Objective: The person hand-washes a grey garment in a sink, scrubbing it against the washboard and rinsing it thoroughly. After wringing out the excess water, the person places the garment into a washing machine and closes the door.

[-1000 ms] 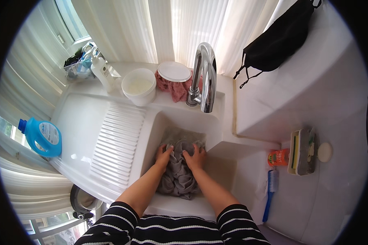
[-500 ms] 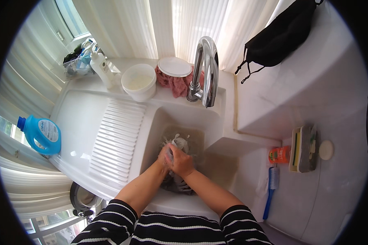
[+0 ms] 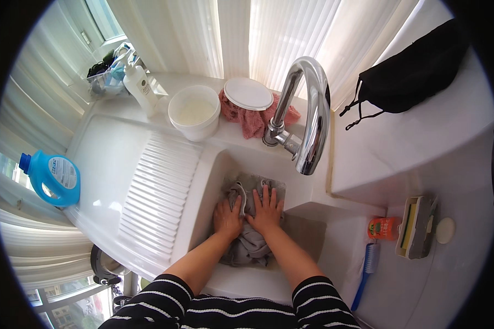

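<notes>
Wet grey cloth lies bunched in the basin of the white sink, partly in cloudy water. My left hand rests on its left part with the fingers stretched out. Beside it, my right hand presses down on the cloth, fingers spread flat. The two hands lie side by side with their thumbs close together, and neither grips anything. Part of the cloth is hidden under my palms. A chrome faucet arches over the basin's far right side.
A ribbed washboard adjoins the basin on the left, with a blue detergent bottle beyond it. Behind stand a pump bottle, a white tub and a pink cloth. At right lie a blue brush and a sponge holder.
My hands were clasped together around bunched cloth; now they have parted and lie flat on it, fingers spread. The cloth is spread wider in the basin. The view has shifted slightly.
</notes>
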{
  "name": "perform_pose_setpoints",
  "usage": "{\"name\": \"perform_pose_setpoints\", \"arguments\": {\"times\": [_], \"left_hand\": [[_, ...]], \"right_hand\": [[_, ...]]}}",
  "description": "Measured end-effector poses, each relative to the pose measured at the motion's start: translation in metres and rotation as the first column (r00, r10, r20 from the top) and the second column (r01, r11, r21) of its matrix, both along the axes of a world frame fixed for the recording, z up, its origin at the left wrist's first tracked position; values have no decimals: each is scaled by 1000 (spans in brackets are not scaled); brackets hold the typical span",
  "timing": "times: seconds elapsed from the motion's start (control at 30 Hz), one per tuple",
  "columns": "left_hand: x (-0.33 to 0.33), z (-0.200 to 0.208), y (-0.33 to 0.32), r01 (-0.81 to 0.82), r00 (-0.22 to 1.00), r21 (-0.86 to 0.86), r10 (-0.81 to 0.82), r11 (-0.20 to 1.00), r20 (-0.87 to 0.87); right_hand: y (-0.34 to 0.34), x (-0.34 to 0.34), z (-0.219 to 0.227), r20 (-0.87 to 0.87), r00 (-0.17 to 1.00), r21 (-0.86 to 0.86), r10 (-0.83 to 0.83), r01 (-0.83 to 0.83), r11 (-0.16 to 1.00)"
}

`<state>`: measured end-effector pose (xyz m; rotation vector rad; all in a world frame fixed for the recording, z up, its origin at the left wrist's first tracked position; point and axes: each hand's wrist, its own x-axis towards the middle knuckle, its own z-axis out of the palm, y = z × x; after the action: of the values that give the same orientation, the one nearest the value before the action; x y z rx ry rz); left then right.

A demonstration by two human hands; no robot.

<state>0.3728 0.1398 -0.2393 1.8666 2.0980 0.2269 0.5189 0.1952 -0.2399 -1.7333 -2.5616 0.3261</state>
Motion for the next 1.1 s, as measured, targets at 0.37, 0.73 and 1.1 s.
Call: {"name": "perform_pose_setpoints", "arguments": {"times": [0.37,0.73,1.1], "left_hand": [[-22,-27,61,-209,-539,-748,564,630,626],[22,61,23,-119,-680,-787,528,606,509],[19,81,24,-208,-525,-791,617,575,586]], "right_hand": [[20,-36,-10,-733,610,-192,-302,240,952],[-10,-30,46,-817,540,-27,-199,310,951],[-14,-37,38,-811,531,17,-245,440,898]]}}
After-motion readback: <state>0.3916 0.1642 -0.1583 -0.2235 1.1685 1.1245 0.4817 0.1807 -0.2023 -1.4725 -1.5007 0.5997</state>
